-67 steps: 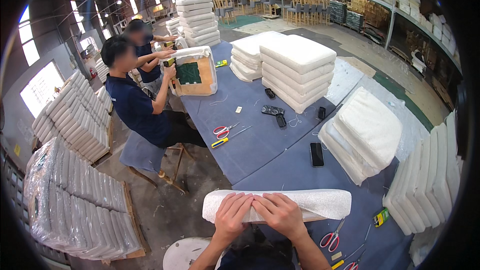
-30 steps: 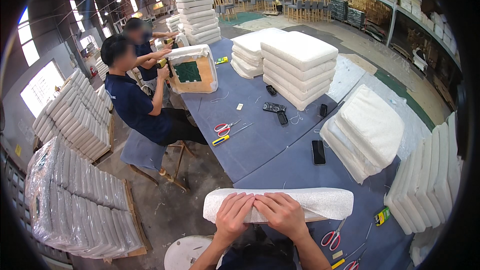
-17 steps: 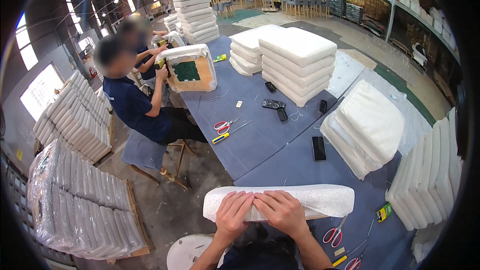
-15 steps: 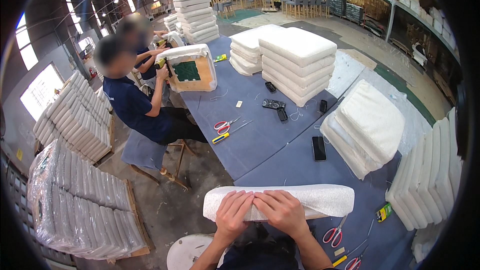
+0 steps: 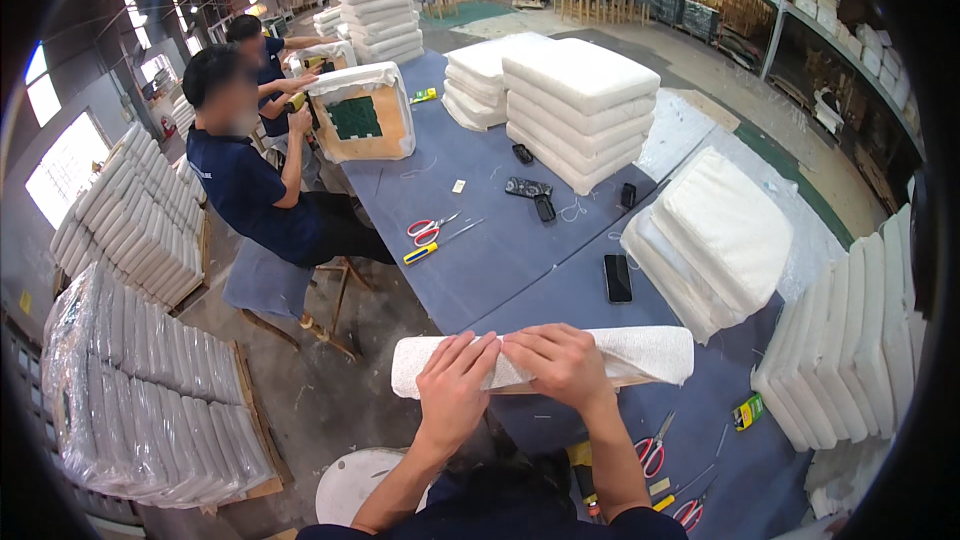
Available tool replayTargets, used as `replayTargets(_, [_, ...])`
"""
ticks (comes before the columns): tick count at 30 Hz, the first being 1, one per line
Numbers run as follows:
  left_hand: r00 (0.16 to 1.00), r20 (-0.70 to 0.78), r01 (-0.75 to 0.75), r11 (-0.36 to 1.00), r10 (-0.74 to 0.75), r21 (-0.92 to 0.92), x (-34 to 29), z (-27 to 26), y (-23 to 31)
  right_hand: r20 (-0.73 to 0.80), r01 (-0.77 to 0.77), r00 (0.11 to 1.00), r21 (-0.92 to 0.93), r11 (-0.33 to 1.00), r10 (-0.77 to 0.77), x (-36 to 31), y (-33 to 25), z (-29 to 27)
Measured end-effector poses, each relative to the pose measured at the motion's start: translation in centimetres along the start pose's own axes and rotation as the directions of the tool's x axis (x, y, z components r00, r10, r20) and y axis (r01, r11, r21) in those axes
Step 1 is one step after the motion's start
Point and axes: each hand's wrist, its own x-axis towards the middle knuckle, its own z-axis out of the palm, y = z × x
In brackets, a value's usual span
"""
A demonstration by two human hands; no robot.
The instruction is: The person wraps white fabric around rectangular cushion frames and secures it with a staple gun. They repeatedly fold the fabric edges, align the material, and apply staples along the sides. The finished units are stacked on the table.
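Observation:
A white fabric-covered seat cushion (image 5: 650, 348) stands on its long edge at the near edge of the table, with a strip of its wooden base showing beneath the cover. My left hand (image 5: 455, 380) and my right hand (image 5: 562, 370) grip its upper side near the middle, side by side, fingers curled over the fabric and thumbs hidden. To the right of the cushion lie red-handled scissors (image 5: 652, 455), and a second pair (image 5: 690, 514) is nearer me. Partly behind my right forearm is a yellow and black tool (image 5: 583, 475).
Stacked white cushions (image 5: 580, 105) stand on the blue table (image 5: 470, 220), with more (image 5: 715, 240) at the right. A phone (image 5: 617, 278), scissors (image 5: 425, 232) and a yellow-handled screwdriver (image 5: 422, 253) lie there. At left, a co-worker (image 5: 250, 160) holds a tool to a cushion; another person works behind.
My hands and the cushion sit slightly higher and further left in view, and the whole scene has shifted left. The yellow and black tool now shows beside my right forearm. My grip stays much the same.

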Motion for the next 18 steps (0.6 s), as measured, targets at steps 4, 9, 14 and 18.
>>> replayTargets(4, [1.0,-0.016,-0.004,1.0,0.004,0.01,1.0,-0.1,0.8,-0.042,0.04,0.998,-0.068,0.997,-0.043,0.8,1.2,-1.1])
replayTargets(9, [0.996,-0.087,-0.03,0.999,0.031,0.009,1.5,-0.5,-0.4,0.06,-0.105,0.991,-0.206,0.973,0.12,0.1,0.5,-4.1])
replayTargets(14, [0.998,0.049,-0.048,0.999,0.048,-0.012,3.2,-0.3,-0.2,0.21,-0.141,0.952,-0.343,0.929,0.222,0.3,0.7,-4.9])
replayTargets(18, [0.94,0.324,-0.137,0.987,0.103,0.083,6.4,0.6,0.7,0.36,-0.12,0.889,-0.412,0.903,0.283,1.3,2.0,-4.2])
